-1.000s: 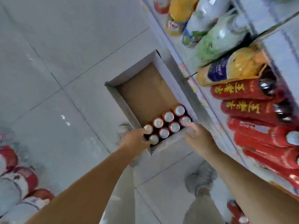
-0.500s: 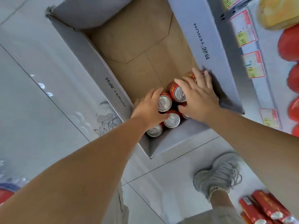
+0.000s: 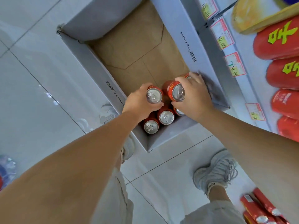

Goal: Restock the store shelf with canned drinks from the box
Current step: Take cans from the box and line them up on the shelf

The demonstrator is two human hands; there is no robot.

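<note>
An open grey cardboard box (image 3: pixel 90 62) lies on the tiled floor, its brown bottom mostly bare. Several red canned drinks with silver tops stand in its near corner. My left hand (image 3: pixel 139 102) grips one red can (image 3: pixel 154 95) from the side and holds it raised above the others. My right hand (image 3: pixel 194 96) grips a second red can (image 3: pixel 177 92), tilted and lifted; a third can's edge shows under its fingers. Two cans (image 3: pixel 166 117) remain upright nearest me, and another is half hidden beneath my right wrist.
The store shelf edge with price tags (image 3: pixel 224 39) runs along the right, stocked with large red bottles (image 3: pixel 281 42). My two grey shoes (image 3: pixel 215 172) stand on the floor close to the box. More red cans (image 3: pixel 262 212) sit at bottom right.
The view moved in close over the box. Both hands went from reaching onto the can tops to closing around one can each and lifting them.
</note>
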